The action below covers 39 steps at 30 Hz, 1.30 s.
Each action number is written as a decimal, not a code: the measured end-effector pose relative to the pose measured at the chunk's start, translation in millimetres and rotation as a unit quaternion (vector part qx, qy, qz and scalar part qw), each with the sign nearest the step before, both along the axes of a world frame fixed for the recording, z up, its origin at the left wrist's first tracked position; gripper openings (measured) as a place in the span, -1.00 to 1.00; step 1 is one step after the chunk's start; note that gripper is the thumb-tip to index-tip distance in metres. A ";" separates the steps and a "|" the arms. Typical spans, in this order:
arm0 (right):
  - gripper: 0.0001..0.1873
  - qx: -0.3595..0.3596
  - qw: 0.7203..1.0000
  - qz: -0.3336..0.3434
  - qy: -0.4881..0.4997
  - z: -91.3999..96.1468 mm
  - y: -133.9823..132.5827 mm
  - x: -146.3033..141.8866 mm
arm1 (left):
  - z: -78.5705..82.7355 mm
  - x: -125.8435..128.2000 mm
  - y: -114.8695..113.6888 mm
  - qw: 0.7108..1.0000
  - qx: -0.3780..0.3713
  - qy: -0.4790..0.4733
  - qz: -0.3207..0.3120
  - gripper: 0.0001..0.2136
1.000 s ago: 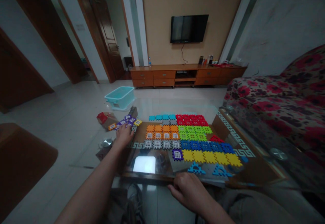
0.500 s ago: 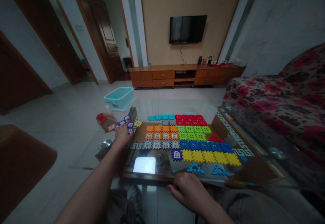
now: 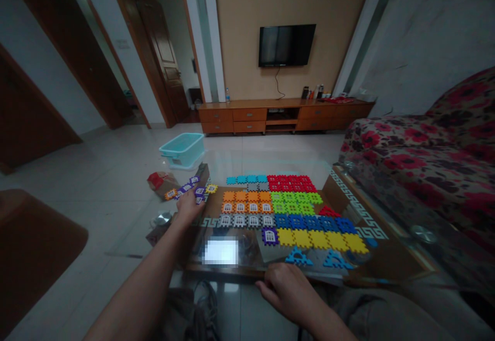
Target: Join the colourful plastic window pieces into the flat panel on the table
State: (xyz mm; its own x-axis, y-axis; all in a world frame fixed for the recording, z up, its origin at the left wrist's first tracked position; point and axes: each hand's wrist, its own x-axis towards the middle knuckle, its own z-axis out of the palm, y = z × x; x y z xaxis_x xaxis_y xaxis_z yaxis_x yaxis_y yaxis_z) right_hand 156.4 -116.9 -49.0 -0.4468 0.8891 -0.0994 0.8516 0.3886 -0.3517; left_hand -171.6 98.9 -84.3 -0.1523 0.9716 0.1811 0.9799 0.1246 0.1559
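Left of centre, the left hand (image 3: 189, 206) reaches the loose purple window tiles (image 3: 198, 192), closed on one or not I cannot tell; they look light, stiff, toothed, best pinched by opposite edges, while the curled, empty right hand (image 3: 288, 288) rests on the glass table (image 3: 232, 270) near its bottom edge.

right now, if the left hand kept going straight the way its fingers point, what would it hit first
The loose purple window tiles lying at its fingertips on the table. The left hand may be touching the nearest one, though depth is unclear from this view.
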 end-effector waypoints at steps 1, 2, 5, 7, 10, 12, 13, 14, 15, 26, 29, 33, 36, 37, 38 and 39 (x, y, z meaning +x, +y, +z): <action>-0.70 0.000 1.000 0.000 0.000 0.5 -0.1 -0.2 | 0.9 0.0 -0.3 1.000 -0.002 -0.010 -0.001 -0.51; -0.70 -0.001 1.000 -0.002 0.001 1.0 -0.1 -0.3 | 1.5 -0.1 -0.6 1.000 -0.002 -0.020 -0.002 -0.50; -0.71 -0.004 1.000 -0.004 0.003 2.1 0.0 -0.1 | 0.9 -1.1 -0.6 0.999 0.004 -0.043 -0.008 -0.48; -0.71 -0.004 1.000 -0.003 0.003 2.4 0.2 0.2 | -1.0 -2.3 0.3 0.999 0.015 -0.050 -0.006 -0.46; -0.72 -0.003 1.000 -0.005 0.004 3.1 0.3 0.4 | -3.2 -4.5 2.4 0.997 0.048 -0.057 -0.009 -0.46; -0.72 -0.004 1.000 -0.006 0.004 3.7 0.1 0.3 | -2.0 -5.5 3.6 0.994 0.082 -0.067 -0.011 -0.51; -0.71 -0.003 1.000 -0.007 0.004 3.9 0.0 0.2 | -0.3 -5.6 3.9 0.992 0.099 -0.076 -0.011 -0.54; -0.71 -0.002 1.000 -0.008 0.004 4.0 -0.2 0.1 | 2.2 -5.5 3.9 0.989 0.116 -0.086 -0.012 -0.56; -0.71 -0.002 1.000 -0.008 0.003 4.1 -0.2 0.0 | 5.2 -4.9 3.5 0.987 0.131 -0.097 -0.015 -0.58; -0.72 -0.002 1.000 -0.006 0.020 5.3 -0.1 -0.3 | 47.6 15.6 -16.8 0.962 0.220 -0.151 -0.056 -0.68; -0.73 0.000 0.999 -0.008 0.047 4.4 -0.5 -1.2 | 56.7 27.9 -28.5 0.956 0.213 -0.170 -0.108 -0.66; -0.82 0.021 0.991 -0.024 0.126 5.7 -0.3 -3.8 | 68.8 52.6 -50.4 0.928 0.228 -0.194 -0.222 -0.65; -0.92 0.040 0.973 -0.053 0.220 7.2 1.5 -5.2 | 78.5 76.4 -70.6 0.904 0.223 -0.227 -0.285 -0.64; -0.92 0.044 0.965 -0.066 0.251 7.0 2.6 -5.3 | 81.5 84.8 -77.8 0.897 0.212 -0.238 -0.307 -0.62; -0.90 0.046 0.955 -0.083 0.281 6.2 4.1 -5.2 | 84.2 93.1 -85.0 0.888 0.202 -0.249 -0.330 -0.61; -0.88 0.044 0.944 -0.105 0.309 4.8 5.9 -4.8 | 86.5 101.2 -92.3 0.878 0.192 -0.262 -0.350 -0.60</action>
